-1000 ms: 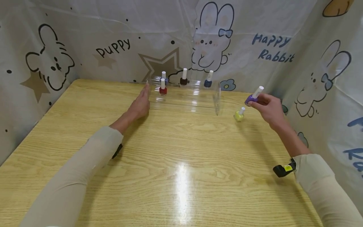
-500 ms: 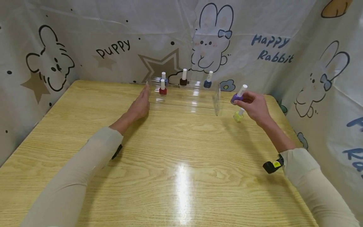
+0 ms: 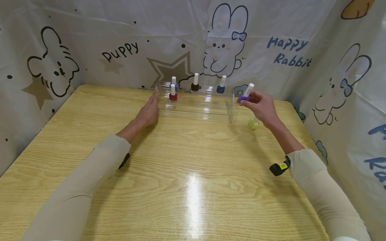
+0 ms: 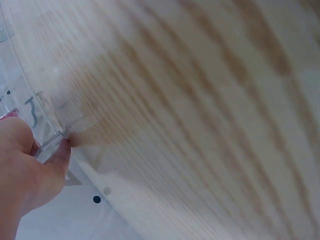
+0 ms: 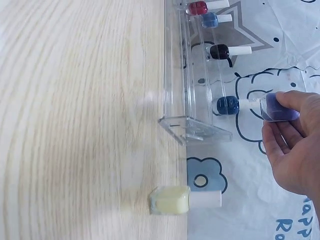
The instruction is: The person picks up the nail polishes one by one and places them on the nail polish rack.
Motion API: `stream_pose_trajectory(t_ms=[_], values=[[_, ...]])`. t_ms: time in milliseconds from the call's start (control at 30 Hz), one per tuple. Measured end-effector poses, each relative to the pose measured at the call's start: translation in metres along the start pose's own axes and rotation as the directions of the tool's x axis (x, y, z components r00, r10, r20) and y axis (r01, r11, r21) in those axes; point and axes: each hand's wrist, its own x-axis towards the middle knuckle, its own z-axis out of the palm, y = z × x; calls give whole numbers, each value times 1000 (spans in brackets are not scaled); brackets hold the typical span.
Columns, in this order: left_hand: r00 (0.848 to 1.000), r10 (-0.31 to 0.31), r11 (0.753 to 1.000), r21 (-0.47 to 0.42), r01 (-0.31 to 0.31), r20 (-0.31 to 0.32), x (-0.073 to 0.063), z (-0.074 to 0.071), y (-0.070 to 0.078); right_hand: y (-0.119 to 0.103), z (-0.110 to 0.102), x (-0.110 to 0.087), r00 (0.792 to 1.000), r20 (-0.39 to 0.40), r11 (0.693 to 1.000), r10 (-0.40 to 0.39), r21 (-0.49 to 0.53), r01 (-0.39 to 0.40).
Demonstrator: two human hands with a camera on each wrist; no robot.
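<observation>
My right hand (image 3: pixel 263 106) pinches a purple nail polish bottle (image 3: pixel 243 99) by its body, white cap up, in the air just past the right end of a clear tiered rack (image 3: pixel 193 108). In the right wrist view the purple bottle (image 5: pixel 280 107) overlaps the cap of a dark blue bottle (image 5: pixel 228 105). My left hand (image 3: pixel 147 112) grips the rack's left end panel between thumb and fingers, as the left wrist view shows. On the rack stand a red bottle (image 3: pixel 173 96), a light blue one (image 3: pixel 176 86) behind it, a black-brown one (image 3: pixel 195 86) and the dark blue one.
A pale yellow nail polish bottle (image 3: pixel 253 124) stands on the wooden table (image 3: pixel 181 160), right of the rack and below my right hand. A printed cloth (image 3: pixel 129 70) hangs close behind the rack, and another side of it borders the table's right.
My right hand has carried the purple bottle left and slightly up, past the yellow bottle and close to the rack's right end. The left hand and rack have stayed in place.
</observation>
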Motion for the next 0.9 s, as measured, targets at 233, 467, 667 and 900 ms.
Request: stream_pose_trajectory(t_ms=[233, 467, 667, 900], values=[[1000, 10, 1000, 5, -10, -6, 1, 0, -2, -8, 15, 12, 999, 18, 999, -27, 33, 26], [1000, 7, 1000, 2, -7, -4, 0, 0, -1, -11, 29, 20, 999, 44, 999, -15, 49, 13], [1000, 14, 1000, 19, -14, -5, 2, 0, 0, -14, 41, 29, 999, 50, 997, -21, 82, 17], [1000, 9, 1000, 12, -9, -4, 1, 1, -2, -21, 58, 37, 997, 68, 991, -28, 130, 19]])
